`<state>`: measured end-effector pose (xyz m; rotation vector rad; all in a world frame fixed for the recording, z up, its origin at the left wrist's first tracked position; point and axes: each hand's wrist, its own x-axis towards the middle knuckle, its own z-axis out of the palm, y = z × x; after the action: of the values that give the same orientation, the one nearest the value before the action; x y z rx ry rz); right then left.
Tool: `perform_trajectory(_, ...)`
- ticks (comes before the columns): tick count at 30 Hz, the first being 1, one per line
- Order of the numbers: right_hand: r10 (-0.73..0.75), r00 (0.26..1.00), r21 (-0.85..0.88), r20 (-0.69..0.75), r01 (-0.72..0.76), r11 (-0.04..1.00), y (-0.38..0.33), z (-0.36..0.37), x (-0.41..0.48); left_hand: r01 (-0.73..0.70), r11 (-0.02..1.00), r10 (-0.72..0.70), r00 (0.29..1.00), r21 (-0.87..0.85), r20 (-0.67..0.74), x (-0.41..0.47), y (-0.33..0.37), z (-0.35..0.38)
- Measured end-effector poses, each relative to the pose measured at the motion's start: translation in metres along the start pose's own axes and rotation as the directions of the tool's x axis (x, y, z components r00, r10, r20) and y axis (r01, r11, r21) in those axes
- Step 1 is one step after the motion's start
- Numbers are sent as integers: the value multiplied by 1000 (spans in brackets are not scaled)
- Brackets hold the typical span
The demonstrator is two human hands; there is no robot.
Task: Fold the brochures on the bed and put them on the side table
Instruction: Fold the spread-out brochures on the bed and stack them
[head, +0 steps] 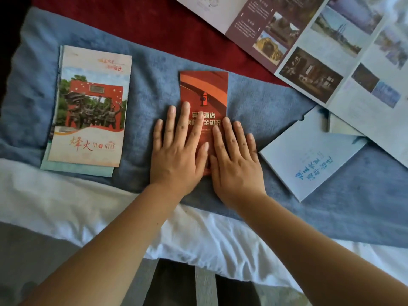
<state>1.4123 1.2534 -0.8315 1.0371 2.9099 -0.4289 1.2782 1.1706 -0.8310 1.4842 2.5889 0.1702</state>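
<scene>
Red and narrow, the folded brochure (pixel 204 89) lies on the blue blanket (pixel 143 85) of the bed (pixel 66 206), its long axis running straight away from us. Our left hand (pixel 176 151) and right hand (pixel 236 160) press flat on its near half, side by side, fingers straight, gripping nothing. Both hands sit equally near, so we judge either could pinch a long edge to lift it.
</scene>
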Motion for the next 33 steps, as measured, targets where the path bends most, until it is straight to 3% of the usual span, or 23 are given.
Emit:
perform_trajectory(4,8,1000,-17,3,-8,1000,0,-1,-1,-17,1000,17,1000,-26,-7,-1,-1,-1)
perform_trajectory(8,46,998,-62,48,-43,997,-4,-3,0,-83,968,58,992,-236,-111,1,-7,1)
perform_trajectory(13,39,996,-26,79,-37,999,-27,-3,11,-88,876,-21,975,-474,-221,2,-16,-7)
perform_trajectory(19,-61,993,27,106,58,998,-80,0,38,-131,896,0,956,-424,-295,3,-74,-37)
perform_trajectory(25,-199,977,-26,83,201,979,-142,9,67,-60,932,-19,977,-359,-214,-2,-154,-57)
perform_trajectory(33,-250,959,14,137,250,968,-179,12,81,12,941,-98,967,-339,-236,-10,-185,-61)
